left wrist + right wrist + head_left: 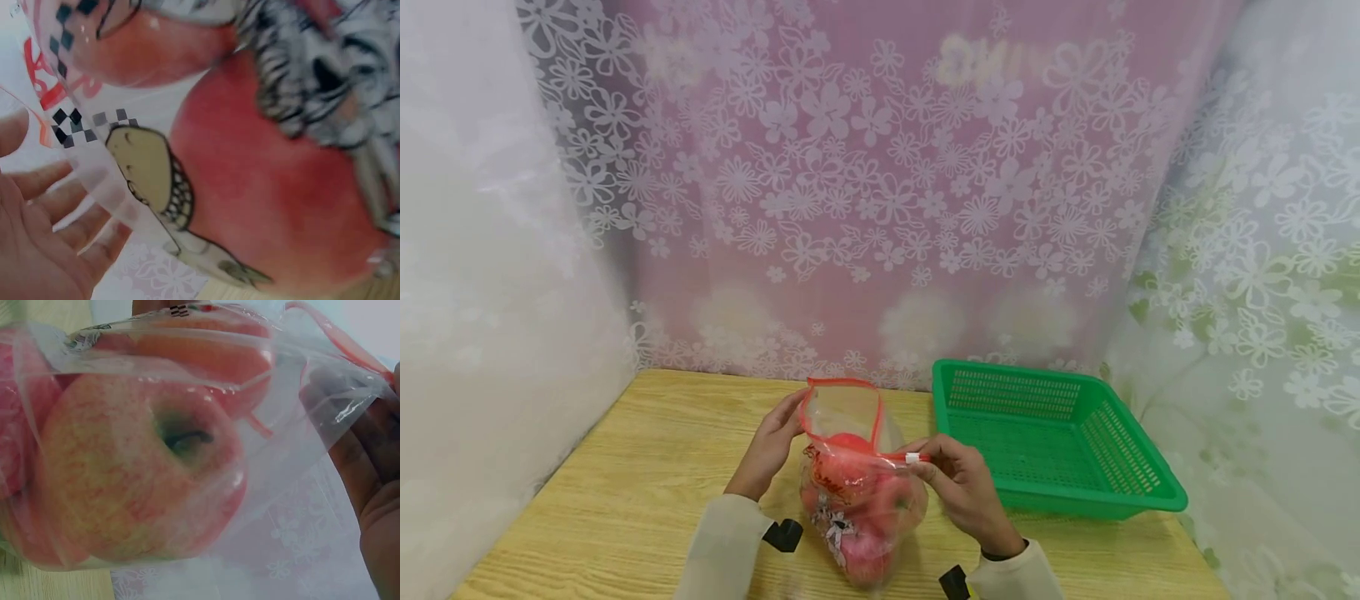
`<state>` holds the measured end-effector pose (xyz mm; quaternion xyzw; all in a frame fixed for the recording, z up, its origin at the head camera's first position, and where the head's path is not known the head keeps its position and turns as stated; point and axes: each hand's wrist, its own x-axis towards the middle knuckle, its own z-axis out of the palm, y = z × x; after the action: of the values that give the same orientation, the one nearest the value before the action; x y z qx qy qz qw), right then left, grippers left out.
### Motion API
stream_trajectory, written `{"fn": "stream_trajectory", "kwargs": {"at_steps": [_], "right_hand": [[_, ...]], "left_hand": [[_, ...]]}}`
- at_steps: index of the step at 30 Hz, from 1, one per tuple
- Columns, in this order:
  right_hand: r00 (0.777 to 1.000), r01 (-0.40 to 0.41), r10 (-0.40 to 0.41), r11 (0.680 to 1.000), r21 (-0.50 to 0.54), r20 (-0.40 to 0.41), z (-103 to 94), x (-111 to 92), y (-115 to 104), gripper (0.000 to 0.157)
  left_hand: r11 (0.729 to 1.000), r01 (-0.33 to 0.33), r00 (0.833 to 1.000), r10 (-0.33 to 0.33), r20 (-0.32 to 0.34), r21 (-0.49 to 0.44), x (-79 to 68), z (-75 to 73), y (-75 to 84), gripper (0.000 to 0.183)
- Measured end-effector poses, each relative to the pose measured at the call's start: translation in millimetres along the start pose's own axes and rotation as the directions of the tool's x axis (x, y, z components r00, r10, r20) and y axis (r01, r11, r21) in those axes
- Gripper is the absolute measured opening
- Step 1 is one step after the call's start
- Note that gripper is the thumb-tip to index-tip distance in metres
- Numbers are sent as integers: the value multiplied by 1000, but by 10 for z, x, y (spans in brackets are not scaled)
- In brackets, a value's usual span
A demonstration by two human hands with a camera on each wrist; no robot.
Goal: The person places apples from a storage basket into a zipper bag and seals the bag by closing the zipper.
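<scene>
A clear plastic zip bag (850, 492) with a red zip edge stands on the table, filled with several red apples (144, 462). Black-and-white cartoon prints cover part of its side. Its mouth gapes at the top left. My right hand (962, 487) pinches the red zip strip right beside a white slider (913, 457). On the other side, my left hand (771, 450) touches the bag's rim; in the left wrist view its fingers (69, 206) lie fairly straight along the plastic, with the thumb apart from them.
A green plastic basket (1052, 502) with slotted walls stands to the right, close beyond my right hand. The wooden table (647, 483) runs back to a flower-patterned curtain (880, 208), with more sheeting along both sides.
</scene>
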<state>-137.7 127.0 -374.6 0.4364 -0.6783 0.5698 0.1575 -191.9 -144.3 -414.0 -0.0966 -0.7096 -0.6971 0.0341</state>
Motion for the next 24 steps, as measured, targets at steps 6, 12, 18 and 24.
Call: {"fn": "stream_trajectory", "kwargs": {"at_steps": [6, 12, 18, 24], "right_hand": [[1000, -1, 0, 999, 49, 30, -35, -7, -5, 16], [999, 10, -13, 996, 88, 41, -73, 11, -10, 14], [999, 35, -36, 999, 21, 16, -136, 61, 8, 17], [999, 52, -52, 998, -22, -2, -220, 138, 49, 15]], "left_hand": [[999, -24, 998, 26, 59, -47, 44, 0, 16, 43], [996, -23, 999, 20, -36, -82, 44, -6, 30, 37], [993, -95, 989, 86, -121, -69, 25, -4, 82, 33], [989, -146, 975, 139, -172, -24, 1, 14, 165, 28]]}}
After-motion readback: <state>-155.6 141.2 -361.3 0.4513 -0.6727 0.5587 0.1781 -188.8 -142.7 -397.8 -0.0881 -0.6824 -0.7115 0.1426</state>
